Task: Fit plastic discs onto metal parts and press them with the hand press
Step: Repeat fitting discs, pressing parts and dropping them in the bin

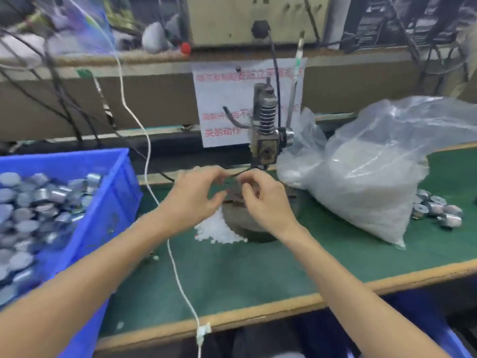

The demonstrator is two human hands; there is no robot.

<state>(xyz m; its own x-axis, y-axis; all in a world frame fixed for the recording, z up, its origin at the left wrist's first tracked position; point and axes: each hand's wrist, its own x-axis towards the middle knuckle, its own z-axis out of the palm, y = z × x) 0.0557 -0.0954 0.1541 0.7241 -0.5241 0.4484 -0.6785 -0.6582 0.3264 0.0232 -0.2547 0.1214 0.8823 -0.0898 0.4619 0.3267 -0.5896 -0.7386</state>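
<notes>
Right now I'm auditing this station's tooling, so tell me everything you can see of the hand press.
The hand press is small, of dark, worn metal, upright at the back of the green mat. A coil spring wraps its column above a boxy head; a slim lever rises at its right. Its round dark base has white plastic bits piled against its left. The left hand and right hand work over the base; what they hold is blurred. A clear bag lies beside it.

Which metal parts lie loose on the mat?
The small cluster at far right, beside the bag; the others sit in the blue bin at left.
</notes>
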